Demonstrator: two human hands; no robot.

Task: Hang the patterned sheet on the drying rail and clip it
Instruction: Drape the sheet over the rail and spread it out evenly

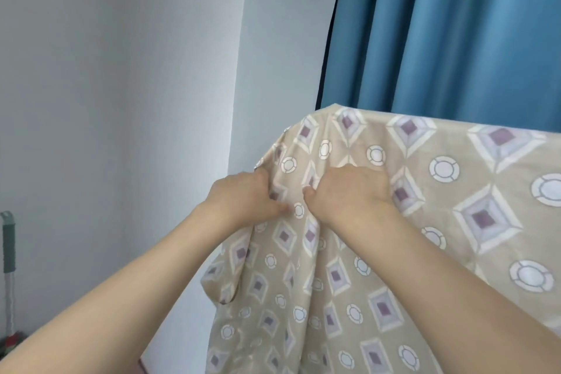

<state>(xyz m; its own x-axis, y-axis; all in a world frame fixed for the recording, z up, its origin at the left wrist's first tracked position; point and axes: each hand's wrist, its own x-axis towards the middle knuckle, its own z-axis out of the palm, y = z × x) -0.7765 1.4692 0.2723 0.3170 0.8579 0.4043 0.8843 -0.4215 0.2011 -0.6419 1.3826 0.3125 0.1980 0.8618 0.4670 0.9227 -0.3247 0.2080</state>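
before blue curtain (455,27), both hands (243,197) (349,194) pinch patterned sheet (425,206) folds.

Patterned sheet (425,222): beige fabric printed with pale diamonds enclosing purple squares, interspersed with white segmented rings. Draped over a straight horizontal support hidden beneath its top fold, running from upper centre to the right edge of view. Hangs downward past the bottom of the view; left end gathered into soft vertical folds, right portion spread fairly flat. Gathered folds pinched just below the top-left corner.
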